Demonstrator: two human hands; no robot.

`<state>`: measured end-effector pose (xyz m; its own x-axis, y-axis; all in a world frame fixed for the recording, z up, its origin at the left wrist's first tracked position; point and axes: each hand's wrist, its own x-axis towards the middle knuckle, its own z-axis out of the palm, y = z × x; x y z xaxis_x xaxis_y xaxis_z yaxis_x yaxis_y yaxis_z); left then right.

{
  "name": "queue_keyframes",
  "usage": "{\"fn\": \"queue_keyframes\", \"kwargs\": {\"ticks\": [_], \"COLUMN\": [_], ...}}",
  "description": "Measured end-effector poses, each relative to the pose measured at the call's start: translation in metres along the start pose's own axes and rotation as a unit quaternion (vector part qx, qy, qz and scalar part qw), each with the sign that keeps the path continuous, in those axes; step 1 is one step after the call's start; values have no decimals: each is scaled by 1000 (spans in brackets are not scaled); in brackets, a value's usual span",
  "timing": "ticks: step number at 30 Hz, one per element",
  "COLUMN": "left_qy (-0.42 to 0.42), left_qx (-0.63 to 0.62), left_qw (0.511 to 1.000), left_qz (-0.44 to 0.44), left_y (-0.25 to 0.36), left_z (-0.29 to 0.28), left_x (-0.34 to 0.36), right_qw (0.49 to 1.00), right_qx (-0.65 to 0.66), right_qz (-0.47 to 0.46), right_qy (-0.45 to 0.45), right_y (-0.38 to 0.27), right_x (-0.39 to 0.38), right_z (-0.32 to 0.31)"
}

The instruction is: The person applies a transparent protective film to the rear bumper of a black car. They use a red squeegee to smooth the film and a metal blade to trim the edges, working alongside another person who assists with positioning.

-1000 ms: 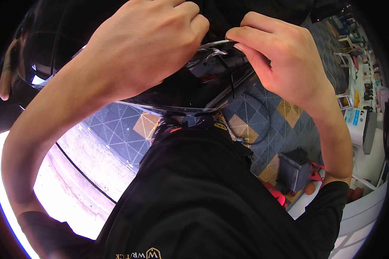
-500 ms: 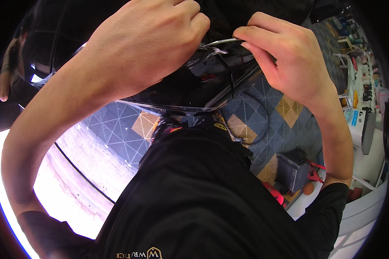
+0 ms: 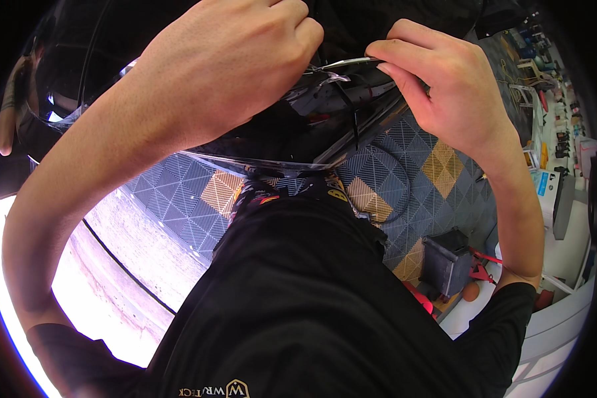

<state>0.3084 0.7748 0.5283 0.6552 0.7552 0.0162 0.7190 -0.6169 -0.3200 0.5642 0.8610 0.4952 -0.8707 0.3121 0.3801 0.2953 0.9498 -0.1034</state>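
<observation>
From my remote seat I am watching the bare right hand (image 3: 448, 83), which is pinching the end of a thin, whitish, glinting strip (image 3: 345, 64) between thumb and forefinger. The bare left hand (image 3: 242, 69) is curling in beside the strip's other end; its fingertips are hiding behind the knuckles, so I cannot tell whether they are gripping. The two hands are standing apart, and the strip is bridging the gap over a glossy black curved panel (image 3: 272, 136). Just below it, a small, crinkled, clear scrap (image 3: 333, 79) is catching the light; I cannot tell whether the two are joined.

I am judging this work as underway, not finished: the strip's right end is sitting in the fingers, while its left end is running out of sight. A shiny transparent edge (image 3: 252, 159) is showing along the panel's lower rim, and how much is left there is escaping me.

Farther out, blue-grey and tan patterned floor tiles (image 3: 438, 205) are spreading underneath, a plain black shirt front (image 3: 292, 298) is filling the foreground, and a dark grey box (image 3: 448, 265) is resting off to the right.
</observation>
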Motion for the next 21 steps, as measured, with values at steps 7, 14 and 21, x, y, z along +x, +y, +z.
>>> {"fn": "queue_keyframes", "kwargs": {"ticks": [7, 14, 21], "left_qy": [-23, -9, -20], "left_qx": [-33, -24, -77], "left_qw": [999, 1000, 997], "left_qz": [6, 14, 19], "left_y": [-4, -1, -4], "left_z": [-2, -6, -7], "left_x": [0, 0, 0], "right_qw": [1000, 1000, 1000], "right_qx": [3, -7, -21], "right_qz": [2, 2, -3], "right_qy": [4, -1, 3], "right_y": [0, 0, -3], "right_x": [-2, -5, -7], "right_z": [0, -3, -6]}}
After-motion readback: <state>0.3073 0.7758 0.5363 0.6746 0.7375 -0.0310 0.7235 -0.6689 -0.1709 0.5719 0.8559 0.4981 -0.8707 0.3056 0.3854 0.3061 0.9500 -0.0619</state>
